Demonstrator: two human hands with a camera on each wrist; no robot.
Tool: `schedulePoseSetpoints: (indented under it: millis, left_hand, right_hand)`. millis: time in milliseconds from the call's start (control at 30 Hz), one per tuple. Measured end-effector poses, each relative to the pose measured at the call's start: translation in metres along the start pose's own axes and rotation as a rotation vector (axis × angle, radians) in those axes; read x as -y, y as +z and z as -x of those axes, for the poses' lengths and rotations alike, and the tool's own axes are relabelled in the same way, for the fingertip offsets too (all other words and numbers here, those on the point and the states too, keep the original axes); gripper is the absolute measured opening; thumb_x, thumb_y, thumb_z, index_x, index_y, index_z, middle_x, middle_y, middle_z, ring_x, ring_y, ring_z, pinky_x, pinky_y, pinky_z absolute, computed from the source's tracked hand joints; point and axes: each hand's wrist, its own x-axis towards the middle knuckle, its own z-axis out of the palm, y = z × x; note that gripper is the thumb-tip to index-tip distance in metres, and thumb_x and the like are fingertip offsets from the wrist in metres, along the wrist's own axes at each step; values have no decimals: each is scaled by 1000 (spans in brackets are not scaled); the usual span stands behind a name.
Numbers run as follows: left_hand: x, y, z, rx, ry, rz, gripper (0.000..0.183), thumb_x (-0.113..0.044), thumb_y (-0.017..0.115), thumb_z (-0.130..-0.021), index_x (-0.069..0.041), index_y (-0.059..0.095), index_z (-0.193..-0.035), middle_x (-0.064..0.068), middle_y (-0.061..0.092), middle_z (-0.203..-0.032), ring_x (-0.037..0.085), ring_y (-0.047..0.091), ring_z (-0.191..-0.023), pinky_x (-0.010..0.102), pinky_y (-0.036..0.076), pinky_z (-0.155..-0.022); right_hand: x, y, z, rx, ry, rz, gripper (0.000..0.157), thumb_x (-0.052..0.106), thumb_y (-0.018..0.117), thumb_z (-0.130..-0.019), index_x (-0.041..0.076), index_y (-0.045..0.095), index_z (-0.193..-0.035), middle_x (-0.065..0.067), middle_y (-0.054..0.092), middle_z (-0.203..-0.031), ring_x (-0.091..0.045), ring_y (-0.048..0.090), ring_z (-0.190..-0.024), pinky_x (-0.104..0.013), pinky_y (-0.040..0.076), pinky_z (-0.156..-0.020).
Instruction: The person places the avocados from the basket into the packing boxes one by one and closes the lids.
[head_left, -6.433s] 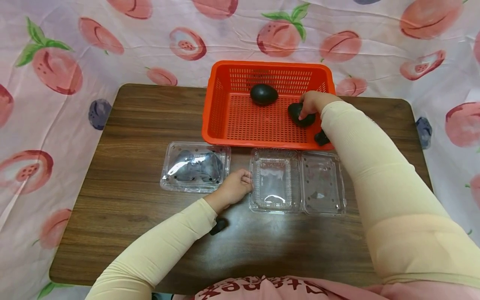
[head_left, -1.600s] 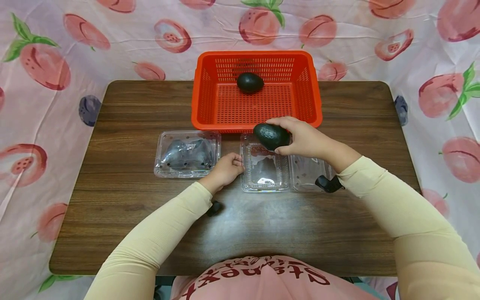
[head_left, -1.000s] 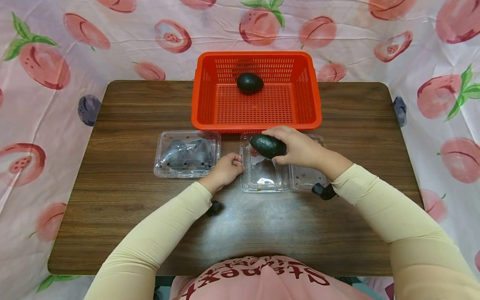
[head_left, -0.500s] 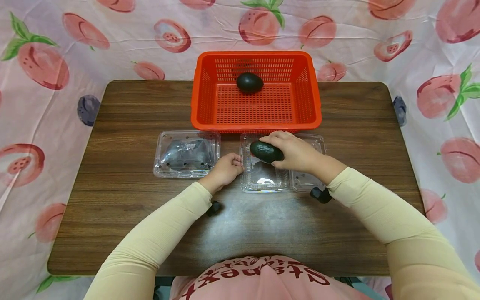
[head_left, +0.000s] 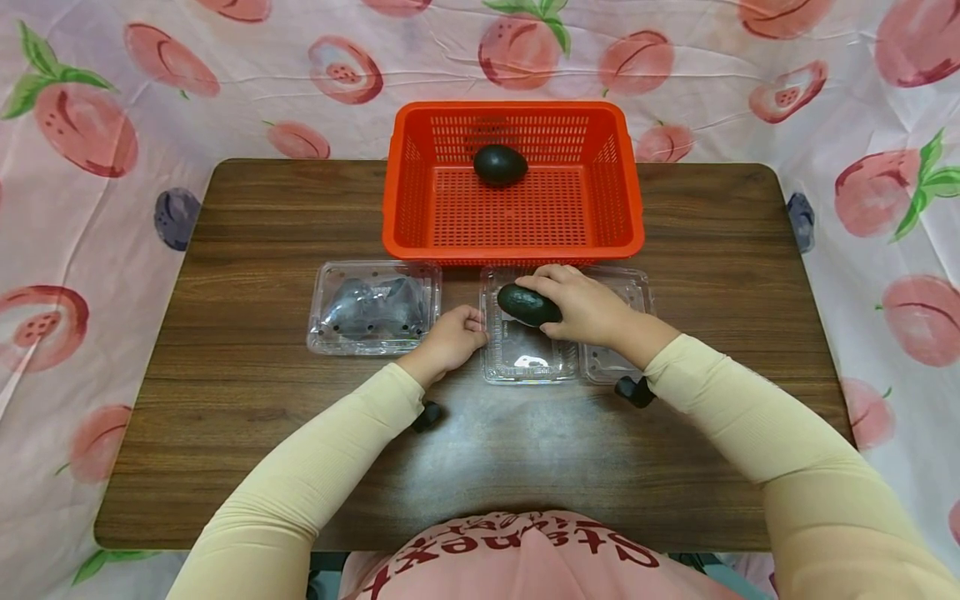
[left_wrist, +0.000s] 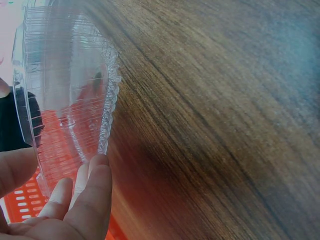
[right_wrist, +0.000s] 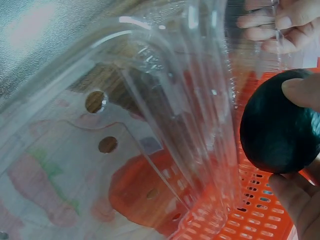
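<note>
My right hand [head_left: 588, 308] grips a dark green avocado [head_left: 528, 305], thumb on one side and fingers on the other, held over an open clear plastic clamshell box [head_left: 531, 363]. Between the thumb and fingertips of my left hand [head_left: 452, 340] is the left side of that box; the left wrist view shows the fingertips low against its ribbed wall [left_wrist: 95, 127]. The box's lid [head_left: 611, 360], with round holes, lies folded out to the right, partly under my right hand. A second avocado [head_left: 500, 165] rests in the orange plastic basket [head_left: 513, 252] behind.
A closed clear clamshell box [head_left: 375, 343] with dark contents sits to the left of my left hand. Black wrist-worn devices [head_left: 429, 417] hang below both sleeves. All stands on a brown wooden table [head_left: 285, 467], with a fruit-print cloth [head_left: 435, 50] around it.
My right hand took the avocado from the basket's right side and brought it forward over the open box, lately lowering it and shifting slightly left. My left hand stays at the box's left side.
</note>
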Motion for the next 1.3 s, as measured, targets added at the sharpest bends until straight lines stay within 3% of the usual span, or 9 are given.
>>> schedulePoseSetpoints:
  millis: [1300]
  left_hand:
    - [1,1,-1,-1,-1,12,25,1,59,-86,7,55,-110,14,62,-98,20,56,-89,26,45,-79]
  right_hand:
    - [-10,14,-18,68,68,48,72,14,77,-79,15,45,-143,-16,50,-134,-34,45,-124,-49,39,-102]
